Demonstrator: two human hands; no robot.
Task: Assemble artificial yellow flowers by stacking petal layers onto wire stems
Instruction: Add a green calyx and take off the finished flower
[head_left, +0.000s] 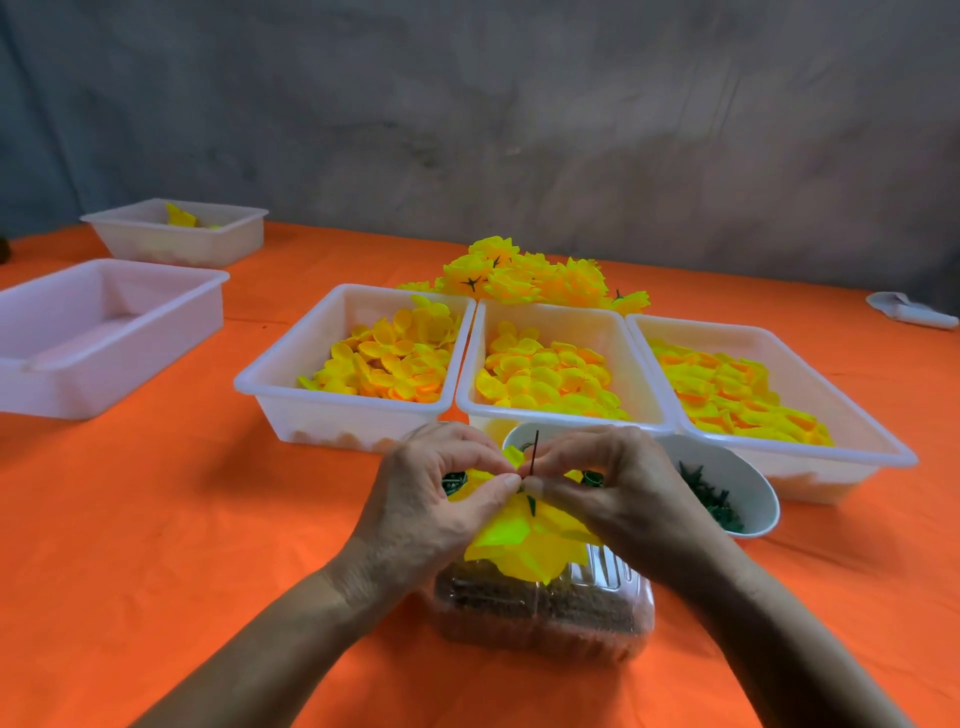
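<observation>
A half-built yellow flower (524, 545) hangs upside down between my hands, its thin dark wire stem (535, 449) pointing up. My left hand (441, 499) pinches the petals at the stem's base with thumb and forefinger. My right hand (608, 493) pinches the same spot from the other side. Three white trays hold loose yellow petal layers: left (387, 358), middle (550, 376), right (737, 395). A pile of finished yellow flowers (524, 275) lies behind them.
Two white bowls of small green parts stand just behind my hands, the right one (727, 488) in plain sight. A clear plastic box (545, 608) sits under the flower. One white tray (98, 332) and another (176, 231) stand far left. A white object (909, 312) lies far right on the orange cloth (182, 519).
</observation>
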